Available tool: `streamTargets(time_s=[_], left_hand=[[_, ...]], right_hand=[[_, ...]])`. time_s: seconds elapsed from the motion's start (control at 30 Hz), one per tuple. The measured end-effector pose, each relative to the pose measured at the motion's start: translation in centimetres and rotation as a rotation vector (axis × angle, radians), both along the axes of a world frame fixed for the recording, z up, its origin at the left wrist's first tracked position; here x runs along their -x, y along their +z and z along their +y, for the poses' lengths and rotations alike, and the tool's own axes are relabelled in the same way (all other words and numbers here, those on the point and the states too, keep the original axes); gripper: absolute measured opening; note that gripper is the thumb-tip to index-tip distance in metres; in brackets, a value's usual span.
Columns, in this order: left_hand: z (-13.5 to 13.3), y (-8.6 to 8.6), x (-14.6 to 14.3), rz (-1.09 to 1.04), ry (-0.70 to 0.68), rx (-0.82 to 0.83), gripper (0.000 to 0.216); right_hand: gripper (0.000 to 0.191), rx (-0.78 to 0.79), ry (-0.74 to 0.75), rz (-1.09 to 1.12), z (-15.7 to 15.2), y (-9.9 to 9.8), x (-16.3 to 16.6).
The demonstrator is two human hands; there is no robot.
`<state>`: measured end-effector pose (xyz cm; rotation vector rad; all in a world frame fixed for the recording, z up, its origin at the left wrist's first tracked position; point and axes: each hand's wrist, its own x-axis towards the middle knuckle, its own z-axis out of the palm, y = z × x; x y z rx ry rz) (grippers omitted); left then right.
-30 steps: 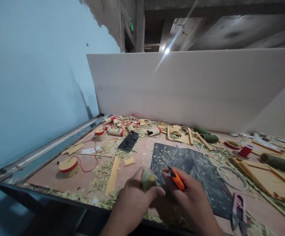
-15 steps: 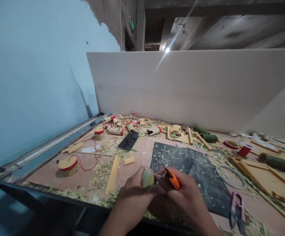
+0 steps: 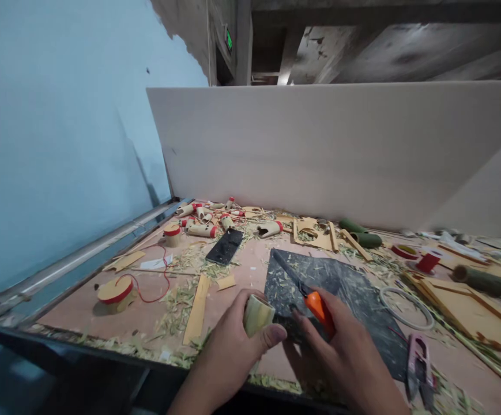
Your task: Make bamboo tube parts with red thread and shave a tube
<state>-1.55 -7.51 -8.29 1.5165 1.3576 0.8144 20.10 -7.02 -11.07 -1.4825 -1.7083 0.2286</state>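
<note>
My left hand (image 3: 237,346) is closed around a short bamboo tube (image 3: 257,316), its open end tilted up and away from me. In my right hand (image 3: 341,340) is a knife (image 3: 317,308) with an orange handle; its dark blade points up and left over a black mat (image 3: 341,288). Blade and tube are apart. My right thumb and fingers wrap the handle, with one finger reaching toward the tube. Pale green shavings lie scattered about the mat.
A black phone (image 3: 225,246) and several bamboo pieces with red bands (image 3: 202,230) lie farther back. Left stands a red-rimmed round piece (image 3: 115,293) with red cord. Pink-handled snips (image 3: 418,363), a white ring (image 3: 407,308) and a wooden frame (image 3: 470,308) are at right.
My right hand has moved right, away from the bamboo tube, and the knife blade now shows at full length. The left hand still holds the tube, with its open end more visible.
</note>
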Motion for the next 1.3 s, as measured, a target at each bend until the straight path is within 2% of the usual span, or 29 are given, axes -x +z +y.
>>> streamTargets(time_s=[0.07, 0.3, 0.53, 0.7, 0.83, 0.97, 1.1, 1.3], left_hand=[[-0.1, 0.1, 0.1, 0.006, -0.002, -0.003, 0.070], [-0.2, 0.3, 0.4, 0.008, 0.027, -0.046, 0.077], [-0.4, 0.8, 0.0, -0.030, 0.021, 0.065, 0.059], [-0.7, 0.7, -0.4, 0.056, 0.076, -0.005, 0.061], [-0.6, 0.6, -0.3, 0.031, 0.027, 0.001, 0.055], [-0.8, 0.8, -0.3, 0.020, -0.008, -0.140, 0.040], [-0.9, 1.1, -0.4, 0.006, -0.028, -0.168, 0.027], [-0.6, 1.0, -0.4, 0.043, -0.026, -0.236, 0.025]], right_hand=[[0.050, -0.017, 0.026, -0.015, -0.7, -0.4, 0.3], [0.042, -0.119, 0.181, -0.105, -2.0, -1.6, 0.3], [0.042, -0.194, 0.276, -0.204, -2.1, -1.5, -0.1], [0.040, -0.209, 0.261, -0.257, -2.0, -0.6, 0.3], [0.038, -0.252, 0.263, -0.249, -2.0, -0.6, 0.3], [0.037, -0.311, 0.272, -0.251, -2.0, -1.3, 0.1], [0.034, -0.348, 0.266, -0.255, -2.1, -1.6, 0.0], [0.032, -0.305, 0.271, -0.255, -2.2, -0.8, 0.1]])
